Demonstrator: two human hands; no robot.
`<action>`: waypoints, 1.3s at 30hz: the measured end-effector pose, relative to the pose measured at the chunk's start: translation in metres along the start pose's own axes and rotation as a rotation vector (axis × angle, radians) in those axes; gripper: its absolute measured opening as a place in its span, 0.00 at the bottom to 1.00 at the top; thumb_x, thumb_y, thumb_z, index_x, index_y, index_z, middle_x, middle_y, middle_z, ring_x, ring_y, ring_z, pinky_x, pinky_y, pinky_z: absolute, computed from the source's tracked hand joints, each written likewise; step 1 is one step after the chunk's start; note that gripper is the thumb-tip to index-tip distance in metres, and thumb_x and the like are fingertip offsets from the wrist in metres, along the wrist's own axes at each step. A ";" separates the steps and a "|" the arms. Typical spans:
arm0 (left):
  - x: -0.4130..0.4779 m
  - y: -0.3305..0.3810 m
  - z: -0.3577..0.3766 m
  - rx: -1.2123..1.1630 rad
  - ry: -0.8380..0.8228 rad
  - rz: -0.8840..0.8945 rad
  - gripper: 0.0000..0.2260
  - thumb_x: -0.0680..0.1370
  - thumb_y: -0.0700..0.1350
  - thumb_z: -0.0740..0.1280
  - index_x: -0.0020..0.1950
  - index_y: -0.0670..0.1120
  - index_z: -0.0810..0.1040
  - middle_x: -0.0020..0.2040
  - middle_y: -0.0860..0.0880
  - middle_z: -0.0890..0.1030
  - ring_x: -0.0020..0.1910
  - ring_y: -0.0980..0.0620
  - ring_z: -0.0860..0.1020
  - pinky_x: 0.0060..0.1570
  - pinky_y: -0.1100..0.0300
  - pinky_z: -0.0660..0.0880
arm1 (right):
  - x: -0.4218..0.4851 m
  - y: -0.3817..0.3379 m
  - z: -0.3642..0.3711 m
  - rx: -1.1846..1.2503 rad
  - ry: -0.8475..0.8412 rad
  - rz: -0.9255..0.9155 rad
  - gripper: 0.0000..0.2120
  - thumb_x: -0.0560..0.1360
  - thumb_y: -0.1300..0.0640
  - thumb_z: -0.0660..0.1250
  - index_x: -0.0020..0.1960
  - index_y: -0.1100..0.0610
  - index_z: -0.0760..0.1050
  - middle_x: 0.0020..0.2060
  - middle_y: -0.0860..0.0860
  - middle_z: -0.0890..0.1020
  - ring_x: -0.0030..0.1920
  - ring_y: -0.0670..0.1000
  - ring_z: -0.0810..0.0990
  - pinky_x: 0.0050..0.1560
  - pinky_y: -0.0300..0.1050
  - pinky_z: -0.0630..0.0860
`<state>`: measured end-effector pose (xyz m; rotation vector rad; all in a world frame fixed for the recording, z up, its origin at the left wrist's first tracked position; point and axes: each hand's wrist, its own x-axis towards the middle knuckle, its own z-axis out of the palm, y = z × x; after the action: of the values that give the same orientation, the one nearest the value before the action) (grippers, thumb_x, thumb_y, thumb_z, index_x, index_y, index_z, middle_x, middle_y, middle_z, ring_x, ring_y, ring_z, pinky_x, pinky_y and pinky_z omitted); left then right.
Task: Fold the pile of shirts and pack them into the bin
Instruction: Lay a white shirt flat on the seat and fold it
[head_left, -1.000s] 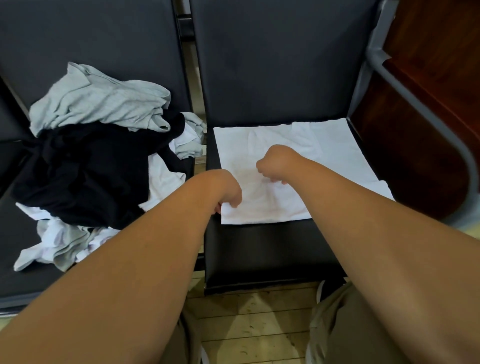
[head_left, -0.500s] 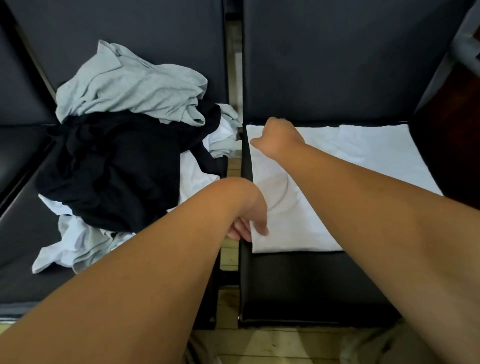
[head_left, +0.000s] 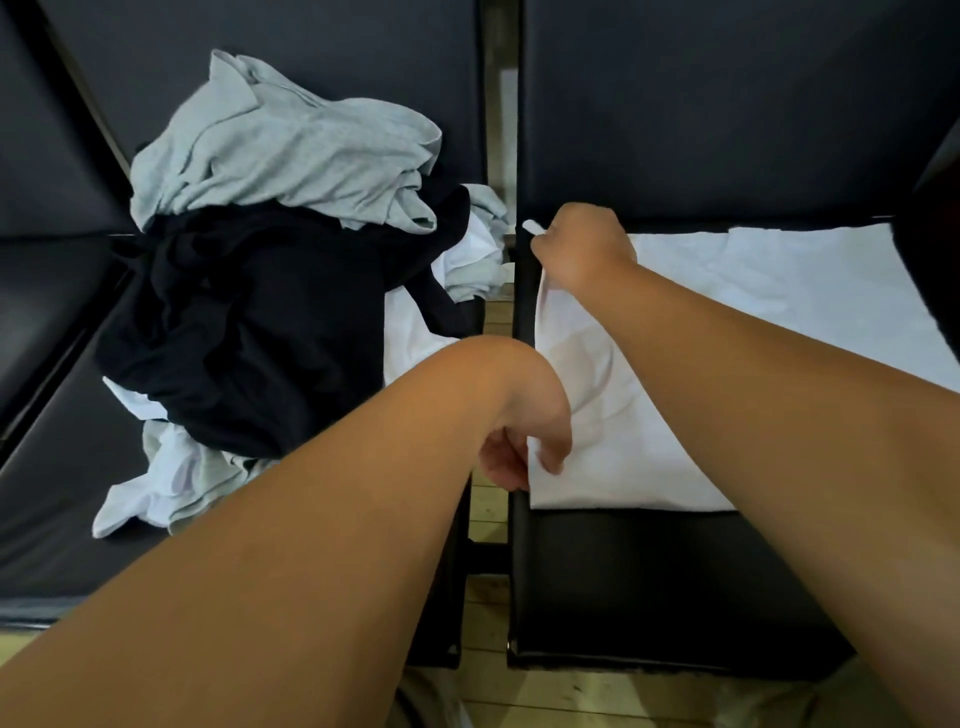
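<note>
— Where did the white shirt (head_left: 753, 322) lie from the hands?
— Flat on the right-hand seat (head_left: 649, 582), centre-right of the frame, stretching rightward from both. The left hand (head_left: 524, 447) pinched its lower-left corner with curled fingers, and the right hand (head_left: 582, 249) pinched the upper-left corner.
— And its long axis?
— It ran left to right, so the fold probably meant carrying that held edge rightward.

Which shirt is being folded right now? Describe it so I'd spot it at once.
Look at the black seat on the right. A white shirt lies spread out on it, the left hand and right hand pinching its left edge. Unlike the crumpled pile on the neighbouring seat, it lies smooth and alone.
</note>
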<state>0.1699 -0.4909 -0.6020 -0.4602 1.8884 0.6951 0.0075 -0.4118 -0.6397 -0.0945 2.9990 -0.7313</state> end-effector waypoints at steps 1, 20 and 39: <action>-0.004 -0.001 -0.002 -0.021 -0.002 -0.010 0.13 0.79 0.36 0.73 0.62 0.40 0.77 0.56 0.39 0.83 0.49 0.45 0.86 0.44 0.54 0.86 | 0.000 0.000 -0.006 0.106 -0.002 0.026 0.16 0.80 0.48 0.66 0.37 0.56 0.72 0.33 0.51 0.75 0.36 0.54 0.76 0.33 0.44 0.67; -0.055 0.078 0.051 -0.136 -0.013 0.225 0.09 0.80 0.35 0.71 0.59 0.40 0.76 0.54 0.42 0.81 0.40 0.51 0.86 0.43 0.57 0.84 | -0.018 0.100 -0.117 0.683 -0.067 0.280 0.08 0.74 0.62 0.63 0.48 0.62 0.80 0.46 0.60 0.87 0.43 0.58 0.88 0.40 0.54 0.87; -0.012 0.089 0.077 0.783 0.545 0.339 0.42 0.74 0.57 0.79 0.80 0.47 0.62 0.72 0.48 0.65 0.73 0.42 0.65 0.66 0.41 0.74 | -0.022 0.171 -0.117 0.340 -0.016 0.261 0.14 0.78 0.62 0.62 0.59 0.61 0.83 0.49 0.59 0.86 0.47 0.60 0.87 0.50 0.57 0.87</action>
<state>0.1748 -0.3729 -0.5915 0.2078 2.5889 -0.0226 0.0133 -0.2053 -0.6139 0.2955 2.7457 -1.1776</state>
